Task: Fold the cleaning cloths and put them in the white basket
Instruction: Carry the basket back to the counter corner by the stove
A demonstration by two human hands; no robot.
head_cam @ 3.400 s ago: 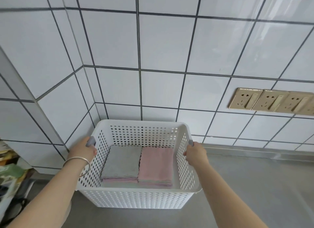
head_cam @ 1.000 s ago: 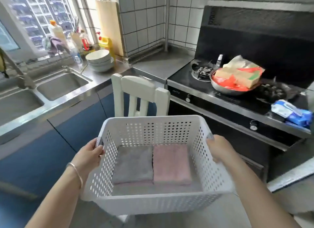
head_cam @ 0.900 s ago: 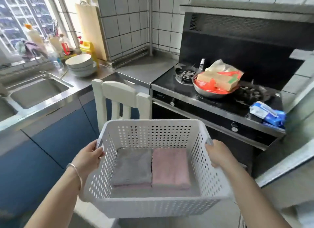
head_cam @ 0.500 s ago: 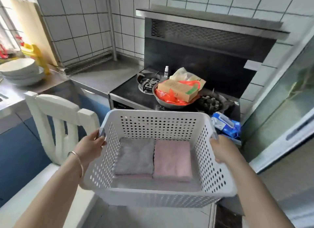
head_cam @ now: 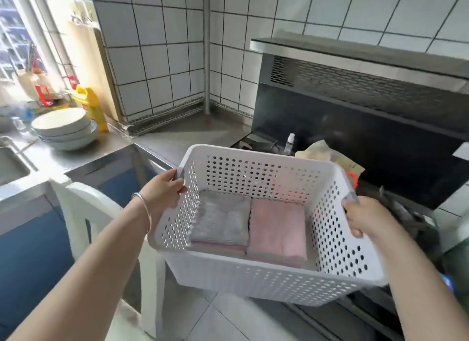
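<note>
I'm looking at a home kitchen. White tiled wall [head_cam: 157, 61] with dark grout meets in a corner above a stainless steel counter [head_cam: 182, 135]. Stacked bowls [head_cam: 63, 128] sit on the counter by a sink [head_cam: 10, 163] at the left edge, with a yellow bottle [head_cam: 91, 107] and a wooden cutting board [head_cam: 86, 69] leaning near the bright window [head_cam: 17, 36]. On the right I see a black stove [head_cam: 266, 142] under a range hood [head_cam: 368, 69]. Blue cabinet fronts [head_cam: 28, 259] run below, with a white chair [head_cam: 96, 213] in front.
</note>
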